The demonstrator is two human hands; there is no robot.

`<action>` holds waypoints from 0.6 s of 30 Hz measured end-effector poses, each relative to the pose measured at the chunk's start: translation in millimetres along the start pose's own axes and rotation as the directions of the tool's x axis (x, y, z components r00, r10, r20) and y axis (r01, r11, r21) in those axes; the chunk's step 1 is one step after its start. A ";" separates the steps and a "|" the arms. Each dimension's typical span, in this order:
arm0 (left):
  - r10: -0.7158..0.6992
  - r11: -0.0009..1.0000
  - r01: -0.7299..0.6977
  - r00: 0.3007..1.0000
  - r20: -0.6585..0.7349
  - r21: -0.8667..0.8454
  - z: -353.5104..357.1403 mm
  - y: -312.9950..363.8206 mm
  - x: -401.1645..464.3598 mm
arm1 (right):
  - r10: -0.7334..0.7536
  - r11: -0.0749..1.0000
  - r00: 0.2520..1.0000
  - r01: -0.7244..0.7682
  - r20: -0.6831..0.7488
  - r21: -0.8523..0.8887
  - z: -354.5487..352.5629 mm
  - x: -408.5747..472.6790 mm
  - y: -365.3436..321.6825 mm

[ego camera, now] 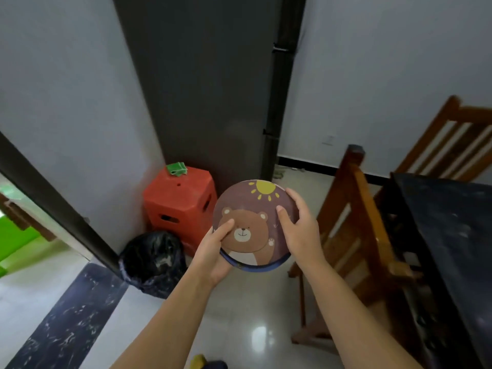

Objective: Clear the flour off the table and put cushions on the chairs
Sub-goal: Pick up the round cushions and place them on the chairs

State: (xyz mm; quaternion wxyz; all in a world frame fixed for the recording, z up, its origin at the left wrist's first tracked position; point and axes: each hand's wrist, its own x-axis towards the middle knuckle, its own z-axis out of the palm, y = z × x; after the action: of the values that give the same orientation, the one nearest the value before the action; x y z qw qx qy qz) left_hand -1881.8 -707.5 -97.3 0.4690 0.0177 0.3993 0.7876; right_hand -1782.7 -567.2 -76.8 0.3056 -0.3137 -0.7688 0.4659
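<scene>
Two hands (213,251) (300,230) gripping one round cushion (255,222), two wooden chairs (354,235) (447,139)

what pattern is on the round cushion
Head view: round cushion, brown bear under yellow sun on purple.

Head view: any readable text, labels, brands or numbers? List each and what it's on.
None can be read.
Round bear cushion, held by the left hand and the right hand: a small pale mark right of the bear's head, too small and blurred to read. The rest is pictures only, a bear and a sun.
Red plastic stool, black bin bag, table, wooden chair: no lettering visible.
</scene>
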 end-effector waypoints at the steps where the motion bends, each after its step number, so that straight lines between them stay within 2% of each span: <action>1: -0.004 1.000 0.004 1.000 0.016 -0.008 4.9 -8.1 -9.9 | 0.000 1.000 1.000 0.000 -0.015 -0.013 -11.5 -12.3 -0.6; 7: -0.087 0.996 0.084 0.991 0.103 0.031 32.4 -42.6 -54.8 | -0.058 0.994 0.988 0.045 -0.145 -0.095 -65.4 -80.0 -6.7; 12: -0.145 0.987 0.133 0.976 0.165 0.085 45.3 -64.5 -92.8 | 0.123 0.987 0.973 -0.100 -0.197 0.125 -94.7 -124.8 -10.5; 16: -0.197 0.978 0.183 0.969 0.151 0.102 41.9 -81.1 -118.7 | 0.175 0.983 0.974 -0.164 -0.145 0.087 -105.0 -161.2 -5.1; 18: -0.236 0.969 0.221 0.961 0.145 0.114 46.3 -92.2 -129.5 | 0.162 0.987 0.973 -0.157 -0.168 0.041 -114.4 -178.6 -1.5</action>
State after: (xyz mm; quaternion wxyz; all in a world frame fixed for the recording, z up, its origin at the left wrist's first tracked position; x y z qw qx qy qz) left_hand -1724.0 -754.5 -80.4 0.5856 0.0563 0.3980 0.7039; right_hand -1585.7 -644.7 -63.8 0.3360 -0.4089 -0.7059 0.4708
